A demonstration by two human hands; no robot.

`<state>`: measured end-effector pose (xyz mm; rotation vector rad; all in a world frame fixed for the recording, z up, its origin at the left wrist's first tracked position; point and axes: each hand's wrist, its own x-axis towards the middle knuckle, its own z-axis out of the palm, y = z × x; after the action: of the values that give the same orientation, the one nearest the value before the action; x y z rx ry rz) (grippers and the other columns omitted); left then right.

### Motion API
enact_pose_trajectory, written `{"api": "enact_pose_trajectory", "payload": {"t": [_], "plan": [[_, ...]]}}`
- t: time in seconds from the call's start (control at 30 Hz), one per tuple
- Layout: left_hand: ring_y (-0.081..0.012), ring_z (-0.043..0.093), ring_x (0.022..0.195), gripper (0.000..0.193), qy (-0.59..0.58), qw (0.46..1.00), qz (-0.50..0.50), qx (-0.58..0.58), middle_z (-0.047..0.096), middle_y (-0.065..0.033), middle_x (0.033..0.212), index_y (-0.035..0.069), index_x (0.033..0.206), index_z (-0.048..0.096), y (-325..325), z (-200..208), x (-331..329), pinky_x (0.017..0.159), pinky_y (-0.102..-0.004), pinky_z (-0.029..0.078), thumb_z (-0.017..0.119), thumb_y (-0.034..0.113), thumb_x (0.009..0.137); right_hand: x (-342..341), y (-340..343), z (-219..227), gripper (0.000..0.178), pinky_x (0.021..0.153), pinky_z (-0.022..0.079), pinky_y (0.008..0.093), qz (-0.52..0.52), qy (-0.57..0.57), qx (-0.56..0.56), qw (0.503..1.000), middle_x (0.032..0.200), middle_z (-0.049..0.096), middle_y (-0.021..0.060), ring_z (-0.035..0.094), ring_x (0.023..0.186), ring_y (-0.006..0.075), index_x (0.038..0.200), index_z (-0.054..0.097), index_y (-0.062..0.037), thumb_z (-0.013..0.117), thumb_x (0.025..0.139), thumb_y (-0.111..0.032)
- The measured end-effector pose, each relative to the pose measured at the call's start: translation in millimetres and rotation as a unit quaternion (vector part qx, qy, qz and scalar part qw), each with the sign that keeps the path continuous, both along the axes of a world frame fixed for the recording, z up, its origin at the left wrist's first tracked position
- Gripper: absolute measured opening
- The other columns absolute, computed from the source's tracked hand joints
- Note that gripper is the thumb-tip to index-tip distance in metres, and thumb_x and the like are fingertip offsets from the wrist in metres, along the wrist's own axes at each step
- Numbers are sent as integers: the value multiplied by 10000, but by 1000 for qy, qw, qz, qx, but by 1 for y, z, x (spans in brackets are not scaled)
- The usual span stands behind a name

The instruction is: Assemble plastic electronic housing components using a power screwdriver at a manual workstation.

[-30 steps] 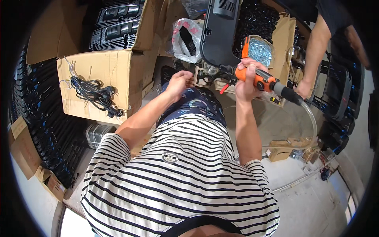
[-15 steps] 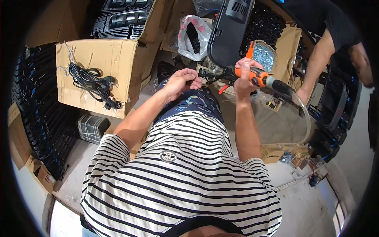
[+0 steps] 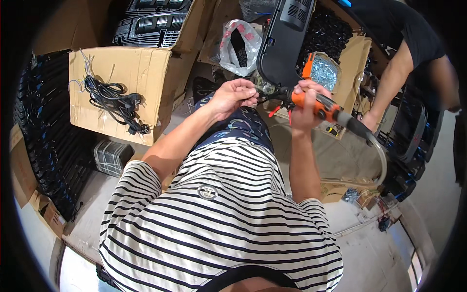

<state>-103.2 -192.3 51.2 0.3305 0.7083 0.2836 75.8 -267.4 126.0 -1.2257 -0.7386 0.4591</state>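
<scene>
My right hand point(image 3: 310, 106) is wrapped around an orange and black power screwdriver point(image 3: 322, 107). Its front end points left, and a clear hose point(image 3: 381, 158) curves away from its rear. Just left of the tool's tip, my left hand point(image 3: 232, 100) is closed in a pinch; whatever lies between the fingertips is too small to make out. A dark thin part shows between the hand and the tip. Beyond both hands leans a long black plastic panel point(image 3: 283, 56), its lower end near the screwdriver.
An orange-edged box of silver screws point(image 3: 323, 73) sits beside black small parts point(image 3: 328, 31). A plastic bag point(image 3: 250, 51) holds dark pieces. Black cables point(image 3: 114, 100) hang on a cardboard box point(image 3: 146, 73) at left. At right, a co-worker's arm point(image 3: 389, 78) reaches down. A red-handled tool point(image 3: 275, 111) lies below.
My left hand has shifted slightly right, closer to the screwdriver's tip. The screwdriver's rear has swung downward a little, and its hose has moved with it.
</scene>
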Motion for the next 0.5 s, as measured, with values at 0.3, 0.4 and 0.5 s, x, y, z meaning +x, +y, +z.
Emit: {"api": "enact_pose_trajectory", "payload": {"t": [0.3, 0.4, 0.5], "plan": [[-140, 628, 785, 179, -90, 993, 21, -76, 663, -81, 850, -16, 1003, 679, 8, 24, 28, 726, -251, 529, 654, 131, 904, -7, 6, 57, 244, 690, 471, 360, 61, 88, 103, 989, 921, 599, 170, 543, 730, 209, 1020, 512, -15, 522, 961, -252], [-131, 604, 757, 189, -103, 993, -29, -45, 654, -73, 817, -21, 1003, 682, 17, 23, 31, 702, -244, 511, 659, 137, 902, -2, 9, 61, 268, 726, 432, 375, 76, 101, 81, 989, 947, 591, 146, 514, 745, 209, 1022, 539, -50, 443, 990, -298], [-123, 585, 734, 196, -115, 992, -59, -16, 646, -67, 795, -27, 1001, 685, 26, 23, 32, 678, -238, 492, 661, 140, 900, 2, 13, 60, 270, 664, 469, 376, 38, 94, 80, 992, 916, 599, 185, 527, 688, 209, 1016, 501, -12, 505, 967, -278]]}}
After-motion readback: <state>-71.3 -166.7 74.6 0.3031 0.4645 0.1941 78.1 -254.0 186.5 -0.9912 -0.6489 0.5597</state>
